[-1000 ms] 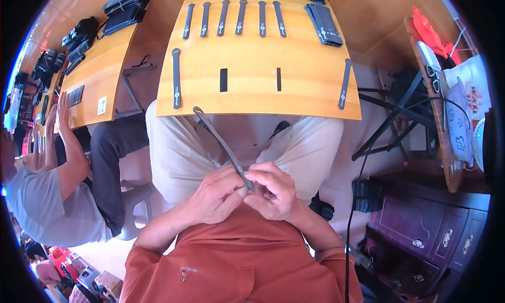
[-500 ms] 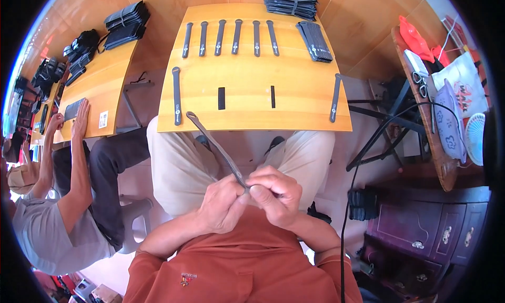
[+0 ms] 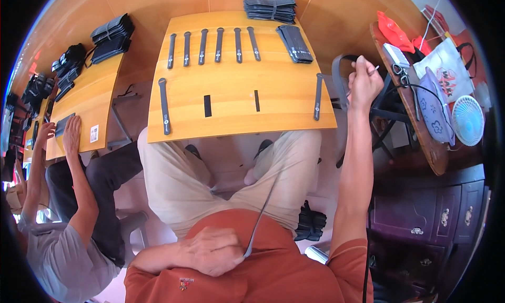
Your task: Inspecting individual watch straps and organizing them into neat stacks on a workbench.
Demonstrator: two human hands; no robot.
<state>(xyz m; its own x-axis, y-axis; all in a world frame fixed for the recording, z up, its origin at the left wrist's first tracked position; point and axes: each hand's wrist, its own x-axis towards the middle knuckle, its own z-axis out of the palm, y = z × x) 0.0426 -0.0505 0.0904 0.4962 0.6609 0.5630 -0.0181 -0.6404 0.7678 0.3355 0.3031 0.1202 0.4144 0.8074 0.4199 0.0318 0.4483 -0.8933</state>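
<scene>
My left hand (image 3: 216, 250), close to my belly, is closed on one end of a thin dark strap (image 3: 263, 205), seen edge-on and slanting up over my lap. Reaching far out to the right, my right hand (image 3: 364, 86) is closed on a grey strap (image 3: 339, 76) that curves in a loop beside the table's right edge. A small pointed tip (image 3: 374, 70) sticks out by its fingers; its kind is unclear. On the yellow wooden table (image 3: 181, 105) several dark straps (image 3: 219, 45) lie in a row, with a strap (image 3: 164, 106) and another strap (image 3: 318, 96) at either side.
Two black strips (image 3: 207, 106) lie mid-table. A strap bundle (image 3: 294, 43) and a tied stack (image 3: 270, 10) sit at the back right. A side table holds scissors (image 3: 401, 74), a red bag (image 3: 393, 32) and a fan (image 3: 467, 120). At left, a person's hands (image 3: 72, 136) rest on another table.
My hands have parted. The right hand has swung far right and up and now has a looped grey strap; the left has drawn back toward my belly with a strap.
</scene>
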